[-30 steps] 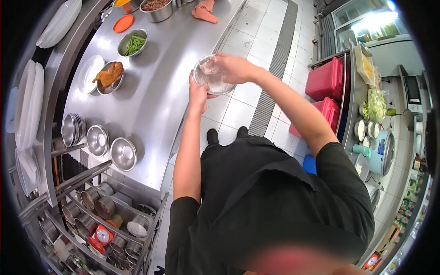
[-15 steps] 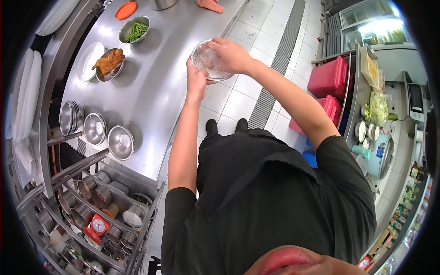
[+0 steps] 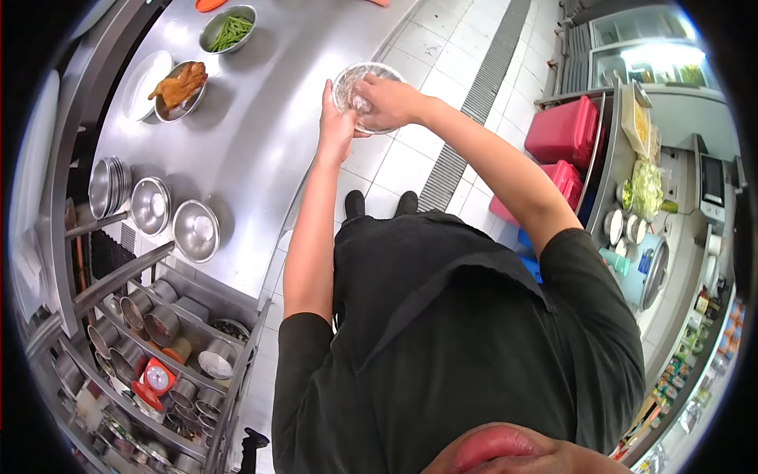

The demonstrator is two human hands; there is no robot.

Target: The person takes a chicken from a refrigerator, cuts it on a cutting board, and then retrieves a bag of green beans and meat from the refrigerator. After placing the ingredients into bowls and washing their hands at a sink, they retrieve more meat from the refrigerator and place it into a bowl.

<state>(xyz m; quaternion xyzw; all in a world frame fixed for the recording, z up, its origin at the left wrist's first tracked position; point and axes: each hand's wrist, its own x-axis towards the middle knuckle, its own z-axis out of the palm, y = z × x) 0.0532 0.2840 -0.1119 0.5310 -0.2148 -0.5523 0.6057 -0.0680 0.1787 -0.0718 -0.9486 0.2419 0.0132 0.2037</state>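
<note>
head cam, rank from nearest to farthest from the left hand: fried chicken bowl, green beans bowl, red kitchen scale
1. Fried chicken bowl, on the steel counter to the left of the left hand.
2. Green beans bowl, farther up the counter, near the frame's top.
3. Red kitchen scale, on the lower rack at bottom left.

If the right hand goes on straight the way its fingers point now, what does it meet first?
Probably the food inside the clear bowl: the right hand reaches into it, fingers aimed toward the left hand at the rim. Depth is unclear.
</note>
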